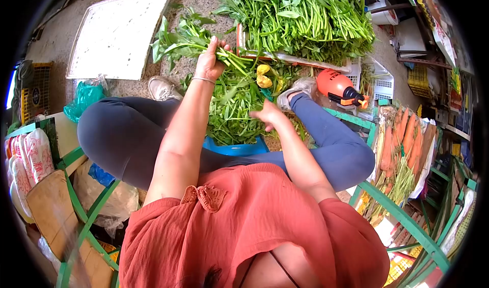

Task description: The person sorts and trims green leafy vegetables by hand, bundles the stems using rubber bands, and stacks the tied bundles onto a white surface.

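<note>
My left hand (210, 61) is closed around a bunch of long-stemmed leafy greens (186, 47), its leaves pointing left and its stems pointing right. Lower and to the right, my right hand (268, 115) hangs over a loose pile of the same greens (232, 109), fingers apart and slightly blurred, with nothing visible in them. The pile lies in a blue crate (237, 148) between my legs. Just above my right hand are yellow bundled pieces (263, 77) that I cannot identify. A large heap of greens (305, 20) lies beyond, on a white and red tray or box.
A white board (119, 35) lies on the floor at the far left, near a green plastic bag (84, 100). An orange spray bottle (338, 86) lies by my right foot. Carrots (402, 135) stand on the right, behind green metal frame bars (402, 221).
</note>
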### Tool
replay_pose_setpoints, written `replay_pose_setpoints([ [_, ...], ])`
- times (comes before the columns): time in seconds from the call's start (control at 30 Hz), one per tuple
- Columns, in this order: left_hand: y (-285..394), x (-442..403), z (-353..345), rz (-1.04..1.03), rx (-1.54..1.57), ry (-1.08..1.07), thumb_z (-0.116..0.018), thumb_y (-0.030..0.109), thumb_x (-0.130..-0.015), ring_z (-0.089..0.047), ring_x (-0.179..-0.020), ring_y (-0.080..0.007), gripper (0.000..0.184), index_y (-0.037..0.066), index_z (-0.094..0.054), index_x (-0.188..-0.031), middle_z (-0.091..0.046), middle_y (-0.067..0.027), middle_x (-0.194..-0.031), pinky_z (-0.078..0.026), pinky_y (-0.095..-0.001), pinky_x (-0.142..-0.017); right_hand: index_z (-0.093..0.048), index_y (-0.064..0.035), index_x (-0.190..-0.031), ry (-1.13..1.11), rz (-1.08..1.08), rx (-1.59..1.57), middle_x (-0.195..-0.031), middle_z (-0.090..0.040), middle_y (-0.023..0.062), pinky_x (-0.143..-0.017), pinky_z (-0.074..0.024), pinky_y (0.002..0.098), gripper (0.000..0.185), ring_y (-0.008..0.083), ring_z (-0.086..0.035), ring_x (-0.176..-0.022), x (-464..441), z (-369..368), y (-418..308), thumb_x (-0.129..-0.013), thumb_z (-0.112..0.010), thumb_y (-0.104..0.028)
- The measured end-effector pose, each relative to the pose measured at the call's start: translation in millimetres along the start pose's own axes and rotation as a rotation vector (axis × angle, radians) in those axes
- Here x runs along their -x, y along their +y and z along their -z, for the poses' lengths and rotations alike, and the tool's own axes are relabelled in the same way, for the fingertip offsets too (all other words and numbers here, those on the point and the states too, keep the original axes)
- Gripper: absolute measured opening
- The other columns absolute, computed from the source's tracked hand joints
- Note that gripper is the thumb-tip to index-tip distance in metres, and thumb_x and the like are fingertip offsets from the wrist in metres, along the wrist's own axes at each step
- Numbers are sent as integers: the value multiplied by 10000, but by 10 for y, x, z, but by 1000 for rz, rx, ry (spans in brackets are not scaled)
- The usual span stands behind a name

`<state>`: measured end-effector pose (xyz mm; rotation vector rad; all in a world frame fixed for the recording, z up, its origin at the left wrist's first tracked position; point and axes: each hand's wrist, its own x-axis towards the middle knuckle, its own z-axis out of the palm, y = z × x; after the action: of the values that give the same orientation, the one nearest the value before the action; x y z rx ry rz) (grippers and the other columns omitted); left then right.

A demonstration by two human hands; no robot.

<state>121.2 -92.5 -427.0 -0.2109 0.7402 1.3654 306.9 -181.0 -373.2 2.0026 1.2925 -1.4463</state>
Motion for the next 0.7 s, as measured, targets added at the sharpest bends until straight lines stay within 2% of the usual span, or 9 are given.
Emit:
replay_pose_setpoints([
  [0.03, -2, 21, -1, 7, -5, -25, -584, 247, -825, -524, -671, -184, 216, 46, -506, -825, -536, -45, -741, -486, -377, -668, -455, -5, -1166, 154, 69, -9, -930, -578, 172, -408, -457, 245, 437, 152, -556, -475, 101, -9, -54, -849, -510, -300],
  [0.07, -1, 39, -13, 13, -10, -54, -590, 245, -821, -536, -699, -186, 225, 36, -516, -857, -555, -51, -784, -493, -387, -689, -395, -24, -1239, 193, 73, -306, -1032, -552, 173, -413, -484, 251, 536, 168, -599, -572, -272, -54, 89, -858, -468, -394],
  [0.1, -11, 37, -9, 13, -10, -58, -590, 245, -821, -536, -699, -186, 225, 36, -516, -857, -555, -51, -784, -493, -387, -689, -362, -46, -1270, 226, 122, -599, -1175, -481, 147, -570, -512, 286, 554, 189, -587, -847, -219, 8, 20, -873, -420, -429],
  [0.17, -41, 42, 4, 30, -39, -82, -580, 224, -828, -550, -765, -170, 217, 40, -529, -929, -587, -75, -900, -469, -361, -773, -339, -71, -1291, 438, 569, -912, -1288, -386, 112, -834, -429, 377, 576, 226, -411, -1145, -287, -20, -40, -880, -355, -475],
  [0.23, -91, 41, 9, 7, -95, -109, -562, 192, -838, -549, -800, -163, 239, 5, -544, -987, -593, -83, -944, -449, -342, -819, -315, -84, -1306, 438, 737, -1034, -1357, -297, 80, -985, -248, 401, 598, 237, -247, -1260, -195, -14, -279, -880, -303, -504],
  [0.33, -256, 148, -22, 76, -121, -177, -525, 138, -852, -551, -852, -197, 229, -24, -548, -1013, -591, -85, -958, -424, -340, -858, -278, -73, -1314, 492, 645, -1095, -1378, -249, 124, -1006, -208, 404, 613, 233, -213, -1275, 115, -42, -794, -875, -304, -500],
  [0.43, -517, 222, -114, 25, -132, -232, -567, 47, -808, -555, -815, -180, 131, -6, -583, -926, -597, -64, -877, -451, -334, -788, -424, -2, -1211, 366, 729, -1344, -1224, -442, 117, -949, -305, 297, 475, 186, -383, -1148, -386, -19, -848, -883, -437, -345],
  [0.47, -490, 265, -135, 55, -123, -238, -571, 50, -806, -556, -825, -173, 133, -6, -585, -926, -600, -62, -881, -449, -325, -793, -515, -7, -1089, 483, 746, -1222, -992, -536, 85, -858, -360, 253, 389, 167, -483, -944, -348, -44, -864, -901, -406, -329],
  [0.7, -424, 170, -130, 58, -202, -235, -579, 39, -795, -554, -828, -155, 179, -34, -602, -956, -614, -75, -893, -431, -286, -798, -401, -7, -1240, 498, 818, -849, -1081, -567, 127, -852, -394, 274, 415, 180, -535, -978, -449, -77, -663, -879, -441, -209],
])
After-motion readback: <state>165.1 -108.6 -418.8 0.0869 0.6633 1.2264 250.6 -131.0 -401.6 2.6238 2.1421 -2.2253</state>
